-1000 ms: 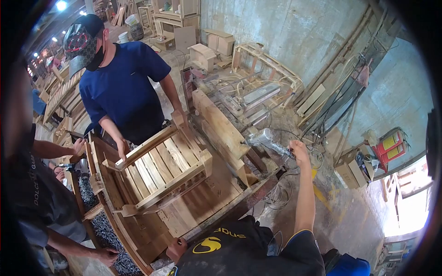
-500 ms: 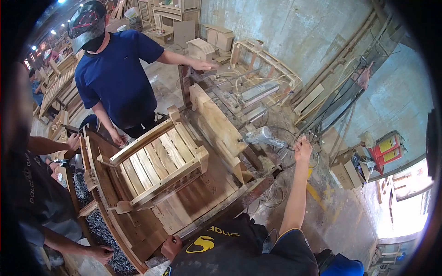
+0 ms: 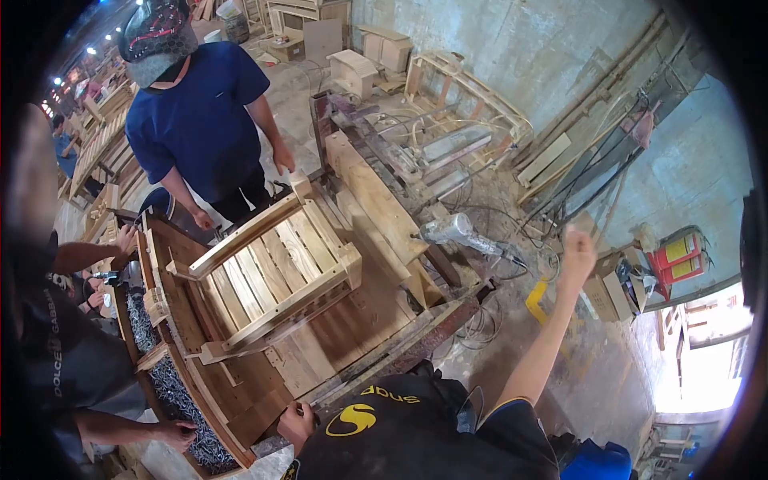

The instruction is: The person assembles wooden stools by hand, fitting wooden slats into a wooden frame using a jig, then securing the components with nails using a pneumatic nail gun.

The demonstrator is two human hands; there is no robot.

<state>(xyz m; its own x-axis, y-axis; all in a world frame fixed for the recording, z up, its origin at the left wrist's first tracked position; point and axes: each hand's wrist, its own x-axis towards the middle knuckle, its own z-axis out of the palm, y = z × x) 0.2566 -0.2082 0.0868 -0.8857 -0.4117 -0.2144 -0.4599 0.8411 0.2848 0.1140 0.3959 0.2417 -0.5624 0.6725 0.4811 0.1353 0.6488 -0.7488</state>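
My left hand (image 3: 296, 424) is at the near edge of the workbench, its fingers curled in; what they hold, if anything, is hidden. My right arm reaches out to the right, and my right hand (image 3: 578, 254) is blurred, with the fingers together near a small tan shape I cannot make out. Left of this hand, a plastic-wrapped air tool (image 3: 464, 232) with a hose lies at the bench's far right. A slatted wooden frame (image 3: 276, 264) rests on the wooden bench top (image 3: 320, 352) between me and the co-workers.
A person in a blue shirt (image 3: 200, 112) stands across the bench. At the left another person's hand (image 3: 176, 436) is over a trough of small grey metal pieces (image 3: 164, 376). Boards (image 3: 376, 192) stand along the bench. A cardboard box (image 3: 606, 292) and red containers (image 3: 678, 260) sit by the wall.
My right hand has moved right, away from the air tool. The person in the blue shirt has lowered an outstretched arm to the frame's far corner. My left hand has stayed near the edge.
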